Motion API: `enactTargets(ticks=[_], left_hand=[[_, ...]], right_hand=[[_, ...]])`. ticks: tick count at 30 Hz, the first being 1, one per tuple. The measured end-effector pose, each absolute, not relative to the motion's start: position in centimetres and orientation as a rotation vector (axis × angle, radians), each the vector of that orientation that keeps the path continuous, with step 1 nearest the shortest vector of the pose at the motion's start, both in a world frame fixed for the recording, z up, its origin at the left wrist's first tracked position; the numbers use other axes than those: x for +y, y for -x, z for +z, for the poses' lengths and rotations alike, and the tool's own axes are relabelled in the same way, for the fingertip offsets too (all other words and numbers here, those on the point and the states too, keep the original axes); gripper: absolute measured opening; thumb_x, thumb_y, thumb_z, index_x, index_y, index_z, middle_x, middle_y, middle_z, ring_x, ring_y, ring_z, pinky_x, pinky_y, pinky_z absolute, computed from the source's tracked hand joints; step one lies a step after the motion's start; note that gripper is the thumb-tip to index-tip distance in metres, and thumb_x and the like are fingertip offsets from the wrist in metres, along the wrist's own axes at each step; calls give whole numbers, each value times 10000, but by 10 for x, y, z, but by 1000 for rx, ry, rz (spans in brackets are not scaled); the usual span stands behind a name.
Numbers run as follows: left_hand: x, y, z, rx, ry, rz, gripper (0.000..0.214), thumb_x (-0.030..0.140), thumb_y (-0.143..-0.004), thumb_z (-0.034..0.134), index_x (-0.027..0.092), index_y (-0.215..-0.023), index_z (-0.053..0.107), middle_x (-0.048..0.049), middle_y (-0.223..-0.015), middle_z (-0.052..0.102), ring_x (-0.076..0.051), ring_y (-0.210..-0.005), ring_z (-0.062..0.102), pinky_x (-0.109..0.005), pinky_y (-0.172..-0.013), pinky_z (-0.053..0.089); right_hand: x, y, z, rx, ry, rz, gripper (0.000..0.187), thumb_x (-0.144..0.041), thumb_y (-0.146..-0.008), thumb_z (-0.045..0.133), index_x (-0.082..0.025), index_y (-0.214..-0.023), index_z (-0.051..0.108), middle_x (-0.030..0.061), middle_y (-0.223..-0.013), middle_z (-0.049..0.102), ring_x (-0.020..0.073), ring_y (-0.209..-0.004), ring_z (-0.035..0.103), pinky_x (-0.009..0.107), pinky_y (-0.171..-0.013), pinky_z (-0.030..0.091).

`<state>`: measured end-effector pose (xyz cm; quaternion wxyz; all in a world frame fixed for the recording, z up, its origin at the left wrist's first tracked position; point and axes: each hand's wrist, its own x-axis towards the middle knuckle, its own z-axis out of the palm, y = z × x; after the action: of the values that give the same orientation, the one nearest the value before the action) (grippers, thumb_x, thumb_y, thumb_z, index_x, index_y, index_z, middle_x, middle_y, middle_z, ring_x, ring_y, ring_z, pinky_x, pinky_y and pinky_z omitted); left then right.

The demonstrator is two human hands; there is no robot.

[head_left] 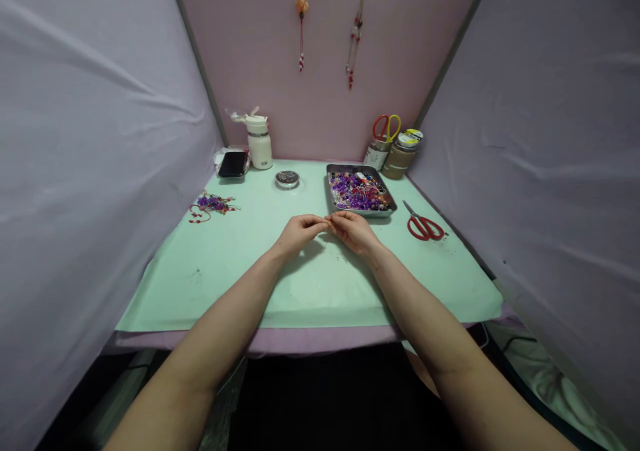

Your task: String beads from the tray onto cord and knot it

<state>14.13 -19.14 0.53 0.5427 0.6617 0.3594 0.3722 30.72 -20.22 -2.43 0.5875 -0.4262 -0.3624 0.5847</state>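
Observation:
My left hand (301, 230) and my right hand (353, 230) meet above the middle of the pale green table sheet (320, 291). Both are pinched, thumb against fingers, and their fingertips touch or nearly touch. Whatever lies between the fingertips is too small to make out. Just beyond my right hand stands a metal tray (393, 206) full of purple, clear, red and dark beads (350, 190), with some thin cord and a white piece among them. Red-handled scissors (424, 227) lie to the right of that hand, blades pointing away.
At the left lies a bunch of beaded cords (213, 203). Behind it are a phone (233, 164), a white bottle (259, 146) and a round clear case (287, 179). A can (377, 154) holding scissors and a brown jar (399, 160) stand back right. Beaded strings (301, 28) hang on the pink wall.

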Motion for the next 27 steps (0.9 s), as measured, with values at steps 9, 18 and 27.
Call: enactTargets(ticks=[9,18,27], left_hand=[[-186,-143,-6,973,-1471,902,295,395,-676,652,152,-824,728,-44,-746,652,-84,-550,405,-236,-505,303],[-189,-144,-4,982,-1565,1030,205,324,-708,650,178,-810,751,-67,-819,715,-168,-747,595,-295,-708,441],[-182,-143,-13,1031,-1625,1051,228,308,-719,641,168,-862,749,-84,-897,727,-197,-827,623,-328,-789,458]], right_hand=[[-206,-301,-24,-1248,1292,504,174,-263,-737,570,-197,-896,592,30,-872,533,150,-774,506,339,-818,465],[-211,-280,-15,-889,1015,1309,241,-344,-705,603,-238,-895,498,-23,-831,561,116,-697,581,268,-622,502],[-214,-287,-15,-1187,1190,981,184,-336,-707,593,-208,-826,532,-41,-666,530,98,-542,435,243,-531,352]])
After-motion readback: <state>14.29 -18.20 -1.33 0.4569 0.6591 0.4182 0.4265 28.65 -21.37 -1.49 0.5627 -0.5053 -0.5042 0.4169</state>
